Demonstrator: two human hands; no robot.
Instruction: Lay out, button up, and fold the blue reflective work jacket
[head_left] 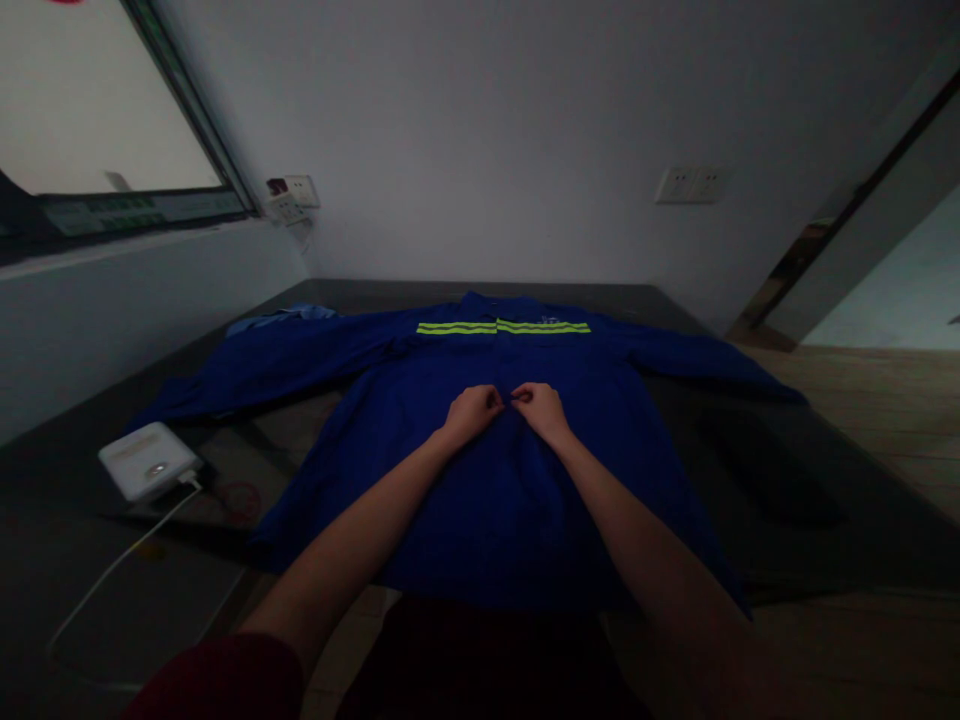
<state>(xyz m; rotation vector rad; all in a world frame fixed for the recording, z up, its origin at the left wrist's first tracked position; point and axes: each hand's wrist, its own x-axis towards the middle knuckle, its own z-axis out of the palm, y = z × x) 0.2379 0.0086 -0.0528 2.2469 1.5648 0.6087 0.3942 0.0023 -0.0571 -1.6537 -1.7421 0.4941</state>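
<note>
A blue work jacket (457, 520) with yellow-green stripes across the chest lies spread on the dark table, its collar toward the wall and both sleeves stretched out sideways. My left hand (474, 410) pinches the cloth at the middle of the front. Close beside it, my right hand (541, 408) pinches the jacket at the same front line, a small gap between the two sets of fingertips. The dim light hides whether a button or just the fabric edge is between the fingers.
At the left, a white power bank (154, 462) with a white cable (112, 568) rests on the table (480, 290). Light blue cloth (281, 318) lies beyond the left sleeve. A dark flat object (769, 465) sits right of the jacket. Wall sockets (688, 185) are behind.
</note>
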